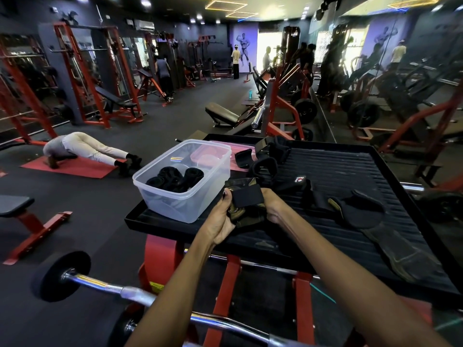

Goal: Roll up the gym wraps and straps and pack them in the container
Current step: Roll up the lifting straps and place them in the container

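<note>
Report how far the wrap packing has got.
Done: several black rolls lie in the clear container. In hand: the left hand and right hand both grip a camo wrap. Left: loose straps and wraps on the black tray.

Dark gym hall here, black rubber floor running deep, red-framed racks lining the left wall. Yellow strip lights glow on the black ceiling, a mirror wall stands right. A red mat lies on the floor.
</note>
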Tool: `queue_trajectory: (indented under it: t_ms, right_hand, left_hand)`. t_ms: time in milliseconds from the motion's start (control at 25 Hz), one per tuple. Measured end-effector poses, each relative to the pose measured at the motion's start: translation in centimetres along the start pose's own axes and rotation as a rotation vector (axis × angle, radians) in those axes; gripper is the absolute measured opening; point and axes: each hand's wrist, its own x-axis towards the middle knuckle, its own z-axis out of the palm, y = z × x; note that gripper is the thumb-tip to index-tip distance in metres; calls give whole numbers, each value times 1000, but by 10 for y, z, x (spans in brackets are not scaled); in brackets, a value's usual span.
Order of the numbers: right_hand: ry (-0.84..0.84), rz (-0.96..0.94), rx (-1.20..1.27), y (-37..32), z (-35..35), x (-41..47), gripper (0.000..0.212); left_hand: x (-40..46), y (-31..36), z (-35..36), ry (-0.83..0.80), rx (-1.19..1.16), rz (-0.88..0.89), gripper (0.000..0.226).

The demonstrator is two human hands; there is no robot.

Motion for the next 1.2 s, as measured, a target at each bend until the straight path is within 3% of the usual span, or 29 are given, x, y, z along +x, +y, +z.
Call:
queue_trajectory:
  t_ms: [200, 400, 560, 720, 840, 920, 1040, 1120, 1200]
  right_hand:
    - [-12, 11, 46, 0, 4, 2, 24]
    - [-29, 49, 11, -2, 4, -2, 30]
    - [-42, 14, 35, 2, 5, -5, 29]
    - [-37, 4, 118, -3, 3, -7, 56]
    - [-33, -27, 69, -7, 2, -13, 47]
    - [-46, -57, 81, -8, -3, -18, 45]
    - [-92, -115, 182, -6, -10, -28, 33]
    - [-103, -179, 32, 6, -11, -30, 14]
    - [-97, -231, -93, 17, -3, -33, 44]
  left_hand:
    - [2, -1, -2, 4, 4, 1, 114]
    - [3, -3, 0, 30, 42, 9, 106]
    - [7, -6, 0, 94, 99, 65, 78]
    - [11, -10, -2, 141, 214, 179, 63]
    - [11, -11, -1, 174, 253, 192, 28]
    - [12, -9, 1, 201, 204, 181, 29]
    - [15, -6, 0, 288, -67, 169, 34]
    - [15, -5, -1, 301, -183, 164, 36]
    - [14, -5, -1, 290, -185, 159, 29]
